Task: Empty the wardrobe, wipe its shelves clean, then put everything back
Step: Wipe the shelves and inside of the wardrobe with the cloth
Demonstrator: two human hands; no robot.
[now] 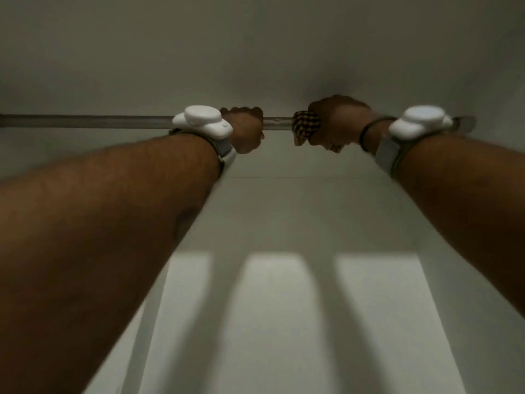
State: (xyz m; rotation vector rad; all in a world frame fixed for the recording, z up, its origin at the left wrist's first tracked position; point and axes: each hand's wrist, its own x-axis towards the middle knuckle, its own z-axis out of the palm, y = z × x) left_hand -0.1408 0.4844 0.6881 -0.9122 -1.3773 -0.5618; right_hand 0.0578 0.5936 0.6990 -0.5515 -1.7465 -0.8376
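nothing readable here tbh. white wrist unit at 11 o'clock and the one at 2 o'clock look blank, metal rail is plain, checked cloth is just pattern.

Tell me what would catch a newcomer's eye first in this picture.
Two bare arms reach up to a metal rail that runs across the wardrobe's pale inside. The left hand grips the rail, and close beside it the right hand holds a checked cloth around it. A bulky white device sits on the left wrist, another on the right.
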